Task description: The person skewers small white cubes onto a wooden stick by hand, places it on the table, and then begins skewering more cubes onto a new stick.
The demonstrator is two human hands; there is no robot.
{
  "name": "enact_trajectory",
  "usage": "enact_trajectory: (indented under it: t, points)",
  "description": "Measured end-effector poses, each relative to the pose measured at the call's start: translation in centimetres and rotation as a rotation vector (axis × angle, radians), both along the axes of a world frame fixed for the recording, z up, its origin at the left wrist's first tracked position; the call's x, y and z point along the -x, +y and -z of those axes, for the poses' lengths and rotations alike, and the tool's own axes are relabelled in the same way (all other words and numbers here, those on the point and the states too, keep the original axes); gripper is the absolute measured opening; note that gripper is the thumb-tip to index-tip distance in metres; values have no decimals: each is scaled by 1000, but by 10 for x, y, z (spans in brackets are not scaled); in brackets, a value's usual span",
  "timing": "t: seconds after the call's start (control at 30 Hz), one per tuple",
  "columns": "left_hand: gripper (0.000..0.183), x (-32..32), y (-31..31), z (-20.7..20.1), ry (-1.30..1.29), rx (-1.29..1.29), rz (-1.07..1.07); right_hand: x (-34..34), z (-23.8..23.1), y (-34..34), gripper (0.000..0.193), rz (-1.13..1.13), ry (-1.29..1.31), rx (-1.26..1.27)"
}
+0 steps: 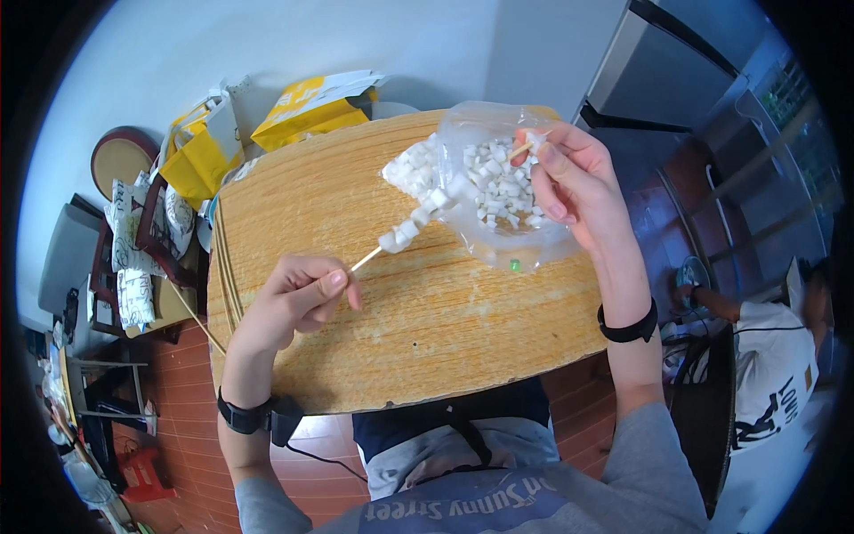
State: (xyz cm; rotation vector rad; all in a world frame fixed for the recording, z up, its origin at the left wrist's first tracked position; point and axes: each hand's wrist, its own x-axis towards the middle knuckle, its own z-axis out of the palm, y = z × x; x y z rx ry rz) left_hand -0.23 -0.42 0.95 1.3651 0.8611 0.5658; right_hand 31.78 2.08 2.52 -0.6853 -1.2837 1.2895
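My left hand (307, 298) pinches the near end of a thin wooden skewer (366, 259) threaded with several small white cubes (406, 231). The skewer slants up and right over the table toward my right hand. My right hand (574, 173) pinches a small white cube (536, 142) above a clear plastic bag (498, 245). A bit of wooden stick (519, 152) shows at its fingertips; I cannot tell for certain whether it belongs to the same skewer. Loose white cubes (507, 191) lie in the bag, and more are heaped in its far-left part (414, 169).
A small green piece (515, 265) lies at the bag's near edge on the wooden table (400, 338). Long thin sticks (225, 267) rest along the table's left edge. Yellow-and-white bags (311, 111) stand beyond it. At the right, another person (769, 365) sits near a grey fridge (663, 67).
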Motion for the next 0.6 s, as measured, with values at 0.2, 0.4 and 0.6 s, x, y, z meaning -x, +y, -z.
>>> enact_trajectory:
  t: [0.2,0.4,0.6]
  points:
    - [31,0,2,3,-131,279,73,-5,-2,0,20,-78,-16,-26]
    - [26,-13,-4,6,77,-248,-97,-2,0,2,16,-34,5,-20]
    - [16,-17,-7,7,241,-546,-292,0,-1,1,14,12,-10,18]
